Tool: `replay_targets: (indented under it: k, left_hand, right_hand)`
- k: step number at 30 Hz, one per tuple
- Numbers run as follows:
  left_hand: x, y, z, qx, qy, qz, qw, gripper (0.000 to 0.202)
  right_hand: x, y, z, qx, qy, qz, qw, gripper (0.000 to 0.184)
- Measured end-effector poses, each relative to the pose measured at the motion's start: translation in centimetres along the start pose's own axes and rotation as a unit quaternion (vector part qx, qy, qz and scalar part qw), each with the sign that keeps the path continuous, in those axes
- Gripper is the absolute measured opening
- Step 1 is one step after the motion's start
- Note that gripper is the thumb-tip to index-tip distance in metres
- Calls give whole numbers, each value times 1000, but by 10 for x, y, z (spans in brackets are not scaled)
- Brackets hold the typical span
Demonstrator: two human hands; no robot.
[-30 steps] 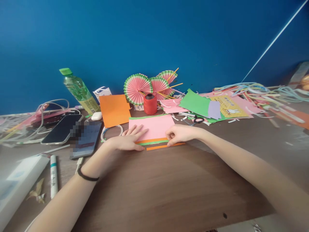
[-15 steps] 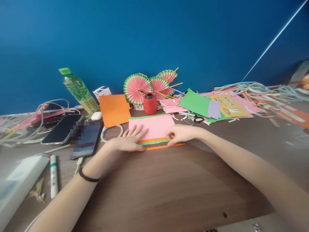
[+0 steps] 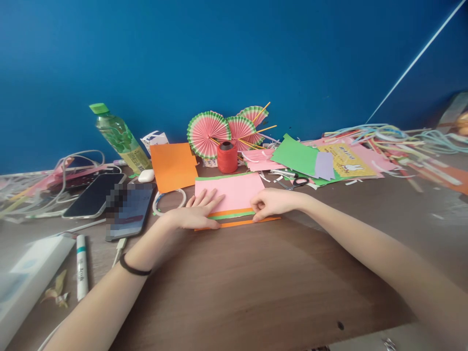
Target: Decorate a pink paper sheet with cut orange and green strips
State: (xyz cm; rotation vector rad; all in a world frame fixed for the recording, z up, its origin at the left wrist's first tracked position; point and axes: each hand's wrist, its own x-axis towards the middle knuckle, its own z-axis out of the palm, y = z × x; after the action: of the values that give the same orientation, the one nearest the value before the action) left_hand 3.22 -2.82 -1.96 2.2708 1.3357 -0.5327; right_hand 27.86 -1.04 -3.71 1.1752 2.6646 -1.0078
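A pink sheet of paper (image 3: 237,191) lies flat on the desk, with orange and green bands along its near edge and green at its far edge. My left hand (image 3: 197,212) rests open on its left side, fingers spread and thumb down by the near edge. At the right side of the sheet, my right hand (image 3: 272,204) is curled closed, with its fingertips against the near edge. What it pinches, if anything, is hidden. A narrow orange paper strip (image 3: 236,224) runs just in front of the sheet, under or beside both thumbs.
Behind the sheet stand a red thread spool (image 3: 227,158) and several pleated paper fans (image 3: 208,134). Scissors (image 3: 298,182) and green paper (image 3: 294,157) lie to the right. An orange sheet (image 3: 174,168), phones (image 3: 129,214), a marker (image 3: 82,268) and a bottle (image 3: 119,139) are on the left.
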Motion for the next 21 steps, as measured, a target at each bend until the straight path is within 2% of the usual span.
replay_targets:
  k: [7,9,11,13,14,15,17,18,21]
  left_hand:
    - [-2,2,-4,-23,-1,3,1000,79]
    - [-4,-1,-9,-43,19,4,999,75]
    - [-5,-9,-15,-70,68,8,995,69]
    - [-7,-22,-21,-91,142,13,986,56]
    - [-8,-28,-24,-94,176,-9,980,49]
    - [-10,-34,-26,-83,203,-60,974,44]
    - [-13,-43,-28,-37,194,-163,967,36]
    - [-14,-45,-28,-23,166,-181,969,33]
    - [-18,-45,-27,-6,98,-162,982,23]
  right_hand:
    - [-1,-1,-1,13,-5,9,1000,38]
    - [-1,0,-1,24,-6,14,1000,37]
    - [-2,1,-2,38,-2,18,999,36]
    - [-1,2,-3,54,2,13,998,35]
    - [-1,3,-3,60,5,8,998,34]
    - [-1,4,-4,66,8,3,998,33]
    - [1,6,-4,74,19,-4,997,33]
    - [1,7,-3,77,26,-5,997,33]
    - [3,10,-3,83,39,-4,996,34]
